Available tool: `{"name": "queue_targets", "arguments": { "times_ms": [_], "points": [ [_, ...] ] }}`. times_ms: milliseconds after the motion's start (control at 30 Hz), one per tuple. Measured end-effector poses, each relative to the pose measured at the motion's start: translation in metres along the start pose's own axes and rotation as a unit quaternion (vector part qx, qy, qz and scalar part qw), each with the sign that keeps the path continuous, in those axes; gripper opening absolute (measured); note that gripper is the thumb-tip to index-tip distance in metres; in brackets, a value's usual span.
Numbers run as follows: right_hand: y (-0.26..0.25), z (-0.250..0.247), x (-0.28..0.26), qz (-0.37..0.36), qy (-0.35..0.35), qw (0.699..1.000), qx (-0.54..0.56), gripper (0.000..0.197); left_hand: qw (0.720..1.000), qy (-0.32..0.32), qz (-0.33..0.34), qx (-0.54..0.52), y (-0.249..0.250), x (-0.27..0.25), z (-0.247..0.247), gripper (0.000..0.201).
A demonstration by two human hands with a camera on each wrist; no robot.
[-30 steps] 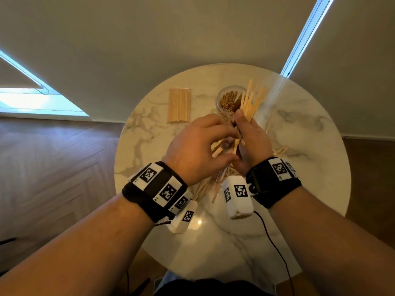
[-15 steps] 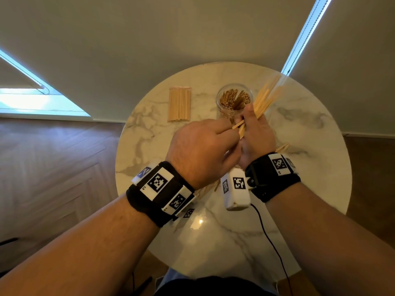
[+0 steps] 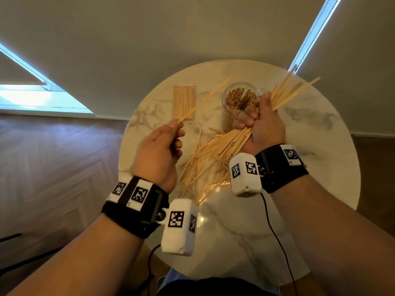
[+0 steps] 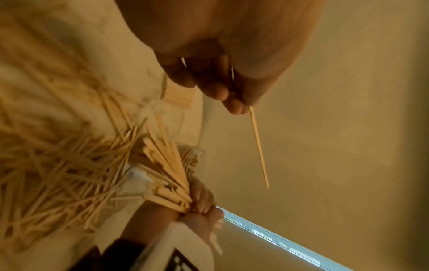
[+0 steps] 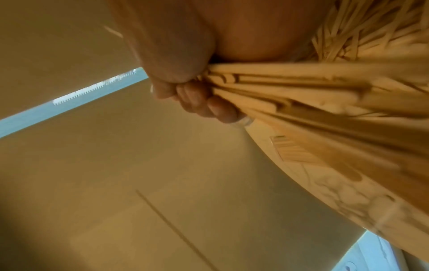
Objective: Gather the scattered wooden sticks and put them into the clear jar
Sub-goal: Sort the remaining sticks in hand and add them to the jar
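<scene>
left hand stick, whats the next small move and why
Probably carry the single stick across into the bundle that the right hand grips beside the jar. The left hand pinches just one, and many sticks lie loose on the table.

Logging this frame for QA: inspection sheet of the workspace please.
Surface: round marble table.
Job's things: clear jar partly filled with sticks; loose sticks piled on the table.
Clutter: neat stack of sticks left of the jar.
Hands: left hand pinches a single stick; right hand grips a bundle.
Cables: black lead from the right wrist camera.
Surroundings: beige blinds, wooden floor.
</scene>
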State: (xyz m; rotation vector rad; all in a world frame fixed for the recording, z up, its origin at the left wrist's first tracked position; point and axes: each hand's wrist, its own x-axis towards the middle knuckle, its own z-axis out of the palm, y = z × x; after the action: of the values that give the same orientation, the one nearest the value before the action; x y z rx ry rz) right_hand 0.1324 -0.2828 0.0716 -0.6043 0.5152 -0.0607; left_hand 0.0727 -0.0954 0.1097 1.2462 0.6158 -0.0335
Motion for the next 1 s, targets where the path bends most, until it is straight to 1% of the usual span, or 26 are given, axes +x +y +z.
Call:
{"name": "queue_targets", "arguments": {
  "times_ms": [33,67,167,267,367,400,433,467,500,533,567,600,700,800,933,1000],
  "points": [
    [0.002,0.004,-0.003,-0.004,-0.025,0.999,-0.023,0.036,1.0,-0.015,-0.022,-0.012,-0.003,0.002,0.005,0.015],
    [0.004,0.007,-0.005,-0.003,-0.054,0.998,-0.041,0.039,0.999,-0.026,-0.03,-0.006,-0.006,0.002,0.011,0.016],
    [0.009,0.014,-0.011,0.007,-0.128,0.99,-0.056,0.049,0.998,-0.034,-0.029,0.047,-0.013,-0.004,0.027,0.018],
    [0.012,0.019,-0.014,-0.016,-0.136,0.982,-0.133,0.055,0.994,-0.05,-0.019,0.092,-0.015,-0.009,0.034,0.018],
    [0.006,0.028,-0.014,-0.041,-0.14,0.973,-0.179,0.051,0.992,-0.064,0.005,0.104,-0.019,-0.011,0.034,0.015],
    [0.002,0.032,-0.015,-0.047,-0.144,0.973,-0.174,0.05,0.994,-0.059,-0.001,0.092,-0.019,-0.011,0.032,0.014],
    [-0.003,0.037,-0.016,-0.05,-0.15,0.974,-0.163,0.05,0.997,-0.05,-0.029,0.057,-0.018,-0.009,0.031,0.017],
    [-0.007,0.042,-0.018,-0.053,-0.157,0.975,-0.148,0.051,0.996,-0.047,-0.077,0.005,-0.019,-0.006,0.029,0.024],
    [-0.011,0.047,-0.021,-0.056,-0.166,0.975,-0.135,0.051,0.988,-0.056,-0.135,-0.055,-0.02,-0.004,0.028,0.034],
    [-0.014,0.051,-0.024,-0.056,-0.177,0.975,-0.124,0.052,0.974,-0.072,-0.191,-0.102,-0.021,-0.004,0.026,0.047],
    [-0.017,0.056,-0.028,-0.053,-0.189,0.973,-0.119,0.053,0.958,-0.096,-0.234,-0.134,-0.02,-0.004,0.025,0.056],
    [-0.019,0.061,-0.033,-0.051,-0.201,0.971,-0.12,0.053,0.946,-0.118,-0.257,-0.155,-0.02,-0.003,0.025,0.061],
    [-0.019,0.069,-0.043,-0.071,-0.247,0.953,-0.164,0.044,0.915,-0.18,-0.29,-0.216,-0.019,-0.001,0.028,0.06],
    [-0.014,0.067,-0.049,-0.106,-0.294,0.926,-0.212,0.032,0.892,-0.212,-0.31,-0.253,-0.019,-0.002,0.033,0.054],
    [-0.009,0.057,-0.052,-0.125,-0.321,0.901,-0.265,0.027,0.888,-0.224,-0.308,-0.258,-0.021,-0.004,0.038,0.041],
    [-0.006,0.054,-0.049,-0.126,-0.334,0.89,-0.283,0.025,0.889,-0.223,-0.303,-0.262,-0.023,-0.004,0.038,0.041]
  ]
}}
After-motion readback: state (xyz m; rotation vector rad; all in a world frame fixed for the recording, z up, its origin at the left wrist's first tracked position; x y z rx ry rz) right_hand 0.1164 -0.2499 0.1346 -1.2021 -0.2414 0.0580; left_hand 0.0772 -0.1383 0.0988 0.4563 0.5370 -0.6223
